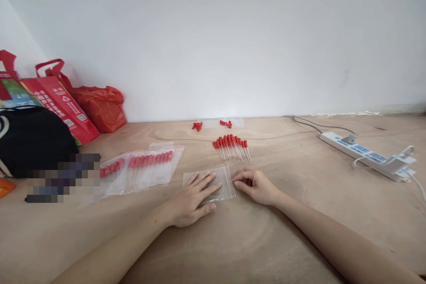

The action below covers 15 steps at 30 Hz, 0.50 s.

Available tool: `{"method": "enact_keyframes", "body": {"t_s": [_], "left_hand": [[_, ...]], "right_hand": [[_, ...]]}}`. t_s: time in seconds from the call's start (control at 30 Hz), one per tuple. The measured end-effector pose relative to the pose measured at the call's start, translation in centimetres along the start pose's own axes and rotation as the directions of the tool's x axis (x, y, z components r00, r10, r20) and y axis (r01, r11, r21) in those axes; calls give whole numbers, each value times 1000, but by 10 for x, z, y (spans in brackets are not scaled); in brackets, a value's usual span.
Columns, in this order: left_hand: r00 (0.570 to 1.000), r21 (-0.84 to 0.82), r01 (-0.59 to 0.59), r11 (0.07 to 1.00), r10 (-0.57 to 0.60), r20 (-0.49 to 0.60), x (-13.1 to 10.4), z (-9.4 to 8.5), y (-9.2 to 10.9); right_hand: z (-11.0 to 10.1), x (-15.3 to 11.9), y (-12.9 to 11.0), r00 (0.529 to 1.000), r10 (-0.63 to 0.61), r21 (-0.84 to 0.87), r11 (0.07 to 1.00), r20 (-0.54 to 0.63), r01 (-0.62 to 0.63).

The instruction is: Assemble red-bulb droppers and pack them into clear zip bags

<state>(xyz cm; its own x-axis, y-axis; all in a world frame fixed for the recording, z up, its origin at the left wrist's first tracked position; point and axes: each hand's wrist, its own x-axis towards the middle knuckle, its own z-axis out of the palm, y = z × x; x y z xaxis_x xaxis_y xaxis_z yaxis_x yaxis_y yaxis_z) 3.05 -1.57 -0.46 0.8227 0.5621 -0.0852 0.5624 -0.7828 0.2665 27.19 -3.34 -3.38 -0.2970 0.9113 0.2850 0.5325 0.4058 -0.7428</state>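
A clear zip-lock bag (224,193) with a red line along its right edge lies flat on the wooden table. My left hand (196,199) rests palm down on it, fingers spread. At the bag's red-lined edge, my right hand (256,185) has its thumb and forefinger pinched together, with the fingertips at the edge. Just beyond the bag lies a fanned row of droppers (230,147), thin clear tubes with red rubber bulbs. To the left, several clear bags (151,171) hold more red-bulbed droppers side by side.
Loose red bulbs (197,126) lie near the wall beside clear bags or tubes. A white power strip (366,154) with plugs and cables stands at right. Red shopping bags (63,104), a red plastic bag (100,106) and a black bag (36,142) fill the left; a blurred patch is beside them.
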Motion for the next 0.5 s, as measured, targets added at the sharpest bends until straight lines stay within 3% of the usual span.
{"method": "enact_keyframes", "body": {"t_s": [0.17, 0.33, 0.43, 0.5], "left_hand": [[998, -15, -53, 998, 54, 12, 0, 0, 5], [999, 5, -38, 999, 38, 35, -1, 1, 3], [1000, -6, -27, 1000, 27, 15, -1, 2, 2], [1000, -28, -26, 999, 26, -9, -1, 3, 2]], "right_hand": [[-4, -2, -3, 981, -168, -12, 985, 92, 170], [-10, -1, -10, 905, -358, -65, 922, 232, 381], [-9, 1, -12, 864, -393, -33, 905, 315, 424], [-6, 1, -12, 867, -368, -59, 910, 337, 409]]}}
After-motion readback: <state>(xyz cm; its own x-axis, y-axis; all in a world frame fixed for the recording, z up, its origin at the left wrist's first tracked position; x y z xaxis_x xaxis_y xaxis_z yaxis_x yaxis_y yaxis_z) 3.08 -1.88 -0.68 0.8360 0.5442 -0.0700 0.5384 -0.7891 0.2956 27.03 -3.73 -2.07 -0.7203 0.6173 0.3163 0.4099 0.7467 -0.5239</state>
